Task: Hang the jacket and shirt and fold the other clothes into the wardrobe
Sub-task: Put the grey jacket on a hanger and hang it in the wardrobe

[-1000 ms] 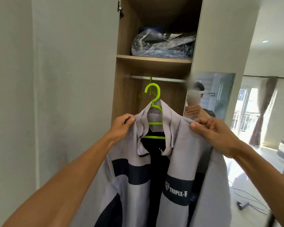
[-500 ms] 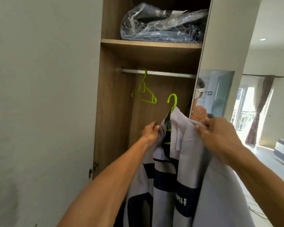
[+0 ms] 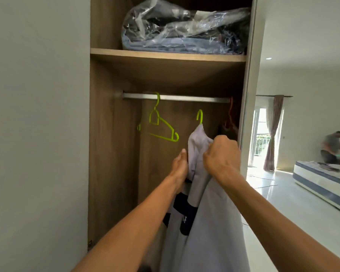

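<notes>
The head camera looks into an open wardrobe (image 3: 114,154) of wood-grain board, its pale door (image 3: 37,114) swung out on the left side. A grey jacket (image 3: 214,222) with navy bands hangs from both hands in front of the hanging space, turned nearly edge-on, so its front faces left. The left hand (image 3: 180,167) holds the jacket's left side, thumb straight up against the cloth and the fingers tucked out of sight behind it. The right hand (image 3: 221,156) is clenched in a fist around a bunch of fabric at the shoulder, knuckles toward the camera. A green hook (image 3: 200,116) sticks up from the jacket's collar (the rest of that hanger is buried in the cloth) and sits below the metal rail (image 3: 185,98), apart from it, under the rail's right half. Toward the rail's left end an empty green hanger (image 3: 165,123) hangs by its hook, tilted. At the right end an orange hanger (image 3: 231,118) carries something dark, mostly hidden by the wardrobe's edge. Above the rail, the shelf (image 3: 165,54) bears a crumpled clear plastic bag (image 3: 185,30) of folded blue and dark cloth that fills most of its width. Past the wardrobe's right side the room opens out: a curtain (image 3: 273,132) beside a bright doorway, a mattress (image 3: 322,179) low on the glossy floor, and another person (image 3: 332,148) bent over its far edge.
</notes>
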